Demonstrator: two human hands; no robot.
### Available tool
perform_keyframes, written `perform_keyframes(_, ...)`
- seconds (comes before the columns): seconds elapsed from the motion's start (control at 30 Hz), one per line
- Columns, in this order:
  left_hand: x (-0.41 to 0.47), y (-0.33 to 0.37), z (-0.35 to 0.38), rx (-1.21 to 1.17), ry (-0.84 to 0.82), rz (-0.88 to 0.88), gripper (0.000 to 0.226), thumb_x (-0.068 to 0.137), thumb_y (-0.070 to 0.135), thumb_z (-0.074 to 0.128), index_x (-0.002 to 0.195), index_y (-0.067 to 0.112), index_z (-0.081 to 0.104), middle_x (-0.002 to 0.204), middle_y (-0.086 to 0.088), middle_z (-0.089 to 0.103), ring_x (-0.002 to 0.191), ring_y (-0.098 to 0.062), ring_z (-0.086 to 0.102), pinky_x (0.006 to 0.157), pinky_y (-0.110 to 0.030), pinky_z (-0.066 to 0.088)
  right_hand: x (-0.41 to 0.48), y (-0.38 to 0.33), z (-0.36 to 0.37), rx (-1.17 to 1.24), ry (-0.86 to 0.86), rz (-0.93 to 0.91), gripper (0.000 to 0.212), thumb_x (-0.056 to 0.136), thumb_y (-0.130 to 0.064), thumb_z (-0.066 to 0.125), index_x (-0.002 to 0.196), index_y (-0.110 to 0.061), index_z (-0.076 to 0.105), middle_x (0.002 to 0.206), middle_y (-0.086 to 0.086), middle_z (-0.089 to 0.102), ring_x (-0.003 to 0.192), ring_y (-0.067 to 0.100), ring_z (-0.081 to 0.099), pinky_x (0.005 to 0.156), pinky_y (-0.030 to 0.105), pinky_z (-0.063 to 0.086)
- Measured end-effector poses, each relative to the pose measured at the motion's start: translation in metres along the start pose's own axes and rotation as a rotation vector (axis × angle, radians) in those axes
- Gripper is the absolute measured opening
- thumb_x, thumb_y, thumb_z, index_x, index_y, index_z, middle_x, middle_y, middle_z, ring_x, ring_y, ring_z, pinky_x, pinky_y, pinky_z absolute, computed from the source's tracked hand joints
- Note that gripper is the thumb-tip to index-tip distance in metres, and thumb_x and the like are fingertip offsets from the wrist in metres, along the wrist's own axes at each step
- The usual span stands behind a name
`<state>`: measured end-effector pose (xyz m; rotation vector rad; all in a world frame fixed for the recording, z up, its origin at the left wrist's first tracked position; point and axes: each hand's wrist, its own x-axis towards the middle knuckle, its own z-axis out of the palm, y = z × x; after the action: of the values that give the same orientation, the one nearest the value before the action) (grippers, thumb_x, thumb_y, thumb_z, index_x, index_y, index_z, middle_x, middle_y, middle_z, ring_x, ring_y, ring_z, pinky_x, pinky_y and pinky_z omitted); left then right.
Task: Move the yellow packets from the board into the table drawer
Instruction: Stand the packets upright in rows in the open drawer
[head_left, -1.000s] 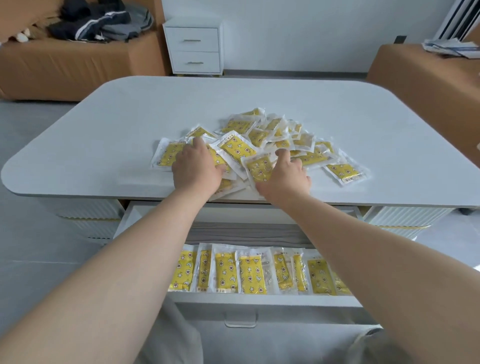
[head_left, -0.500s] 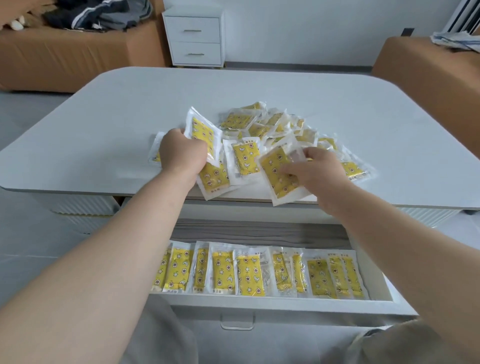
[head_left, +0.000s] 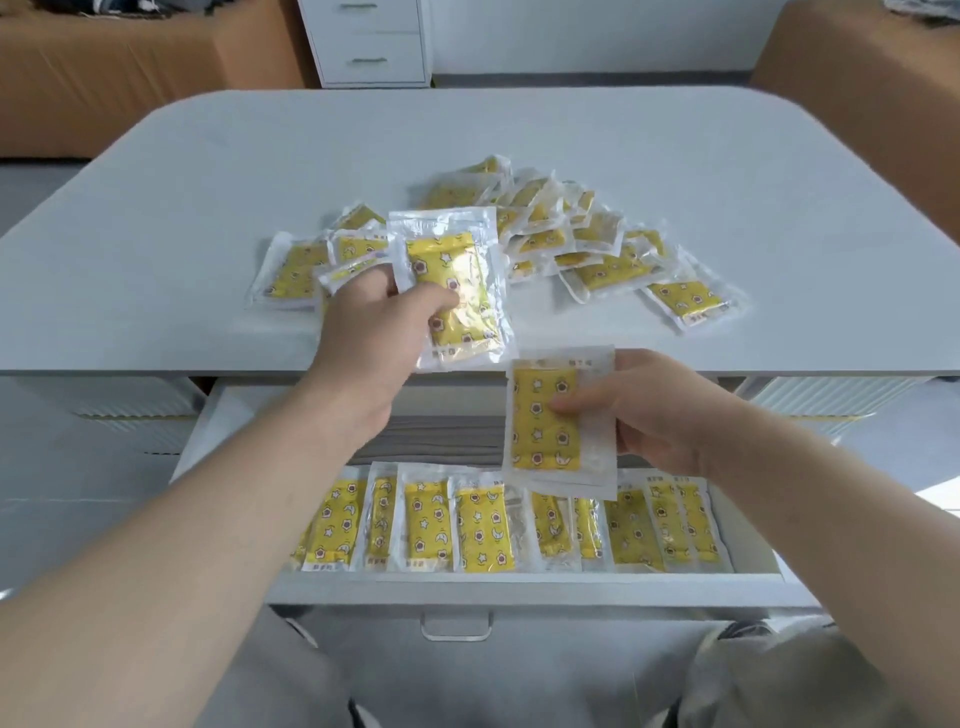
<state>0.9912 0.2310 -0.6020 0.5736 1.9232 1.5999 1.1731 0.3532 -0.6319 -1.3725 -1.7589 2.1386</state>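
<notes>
left hand (head_left: 374, 332) grips packet (head_left: 452, 291) over table | right hand (head_left: 660, 410) grips packet (head_left: 545, 421) over drawer (head_left: 519, 587)

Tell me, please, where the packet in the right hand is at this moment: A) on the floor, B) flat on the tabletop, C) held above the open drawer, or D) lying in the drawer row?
C: the right hand grips its packet in the air over the open drawer, above the row already laid there.

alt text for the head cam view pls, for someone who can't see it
Two bare hands each hold yellow packets: the left hand above the white table's near edge, the right hand over the open drawer. A row of packets lines the drawer front, and a loose pile remains on the tabletop.
</notes>
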Motion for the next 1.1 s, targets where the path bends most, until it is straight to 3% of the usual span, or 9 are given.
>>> perform_keyframes(0.13,-0.009,-0.008,0.004,0.09,-0.145,-0.071,0.005,0.081,0.015,0.076,0.086,0.015,0.074,0.1,-0.008,0.077,0.101,-0.027,0.071,0.095,-0.045,0.053,0.008,0.012,-0.003,-0.262,0.04,-0.019,0.025,0.082,-0.004,0.08,0.105,-0.009,0.072,0.092,0.01,0.079,0.085,0.027,0.077,0.083,0.043,0.062)
perform_keyframes(0.23,-0.009,-0.015,0.003,0.164,-0.191,-0.093,0.02,0.077,0.021,0.08,0.093,0.012,0.074,0.1,-0.007,0.077,0.1,-0.024,0.071,0.096,-0.046,0.053,0.013,0.023,-0.004,-0.514,0.064,-0.049,0.024,0.082,-0.009,0.082,0.104,-0.012,0.072,0.085,0.005,0.078,0.072,0.016,0.075,0.064,0.027,0.06)
perform_keyframes(0.37,-0.005,-0.021,0.002,0.27,-0.295,-0.172,0.028,0.075,0.019,0.086,0.1,0.016,0.074,0.099,0.003,0.078,0.102,-0.018,0.07,0.1,-0.043,0.051,0.024,0.041,0.0,-0.767,0.092,-0.006,0.024,0.081,-0.017,0.081,0.099,-0.012,0.066,0.087,0.006,0.075,0.083,0.023,0.073,0.083,0.04,0.061)
perform_keyframes(0.47,-0.003,-0.028,0.003,0.335,-0.349,-0.217,0.035,0.076,0.018,0.087,0.106,0.013,0.069,0.106,0.002,0.075,0.107,-0.017,0.067,0.1,-0.037,0.048,0.034,0.054,0.006,-0.89,0.053,0.014,0.021,0.077,-0.021,0.08,0.095,-0.013,0.07,0.087,0.004,0.075,0.087,0.023,0.072,0.085,0.04,0.06)
perform_keyframes(0.67,-0.005,-0.036,0.001,0.379,-0.41,-0.244,0.044,0.074,0.02,0.088,0.114,0.017,0.071,0.109,0.001,0.076,0.109,-0.021,0.068,0.107,-0.047,0.047,0.052,0.08,0.013,-1.153,-0.045,-0.044,0.041,0.087,-0.029,0.074,0.125,-0.016,0.064,0.096,-0.002,0.071,0.089,0.018,0.067,0.081,0.033,0.057)
perform_keyframes(0.8,-0.005,-0.039,0.002,0.387,-0.422,-0.245,0.036,0.076,0.014,0.087,0.109,0.013,0.071,0.106,-0.002,0.076,0.106,-0.02,0.069,0.105,-0.044,0.049,0.053,0.09,0.014,-1.443,0.071,-0.064,0.064,0.085,-0.058,0.069,0.138,-0.028,0.049,0.13,0.001,0.051,0.1,0.023,0.064,0.077,0.038,0.059)
perform_keyframes(0.9,-0.007,-0.04,0.004,0.412,-0.419,-0.251,0.028,0.077,0.012,0.086,0.102,0.01,0.072,0.101,-0.005,0.077,0.1,-0.02,0.071,0.101,-0.044,0.053,0.05,0.084,0.012,-1.482,0.104,-0.032,0.079,0.077,-0.067,0.072,0.135,-0.024,0.042,0.13,0.007,0.045,0.101,0.026,0.063,0.076,0.038,0.059)
perform_keyframes(0.97,-0.008,-0.04,0.006,0.43,-0.43,-0.256,0.024,0.078,0.01,0.085,0.099,0.009,0.072,0.097,-0.004,0.078,0.096,-0.018,0.073,0.096,-0.041,0.056,0.048,0.072,0.008,-1.416,0.071,-0.041,0.077,0.076,-0.057,0.079,0.135,-0.021,0.044,0.132,0.009,0.047,0.103,0.026,0.062,0.083,0.038,0.057)
perform_keyframes(1.1,-0.01,-0.039,0.011,0.48,-0.458,-0.247,0.021,0.077,0.011,0.085,0.095,0.012,0.074,0.089,0.001,0.078,0.089,-0.015,0.074,0.083,-0.032,0.059,0.034,0.033,-0.013,-0.76,-0.16,-0.074,0.045,0.076,-0.011,0.084,0.115,-0.023,0.065,0.115,0.002,0.071,0.101,0.02,0.067,0.096,0.038,0.054)
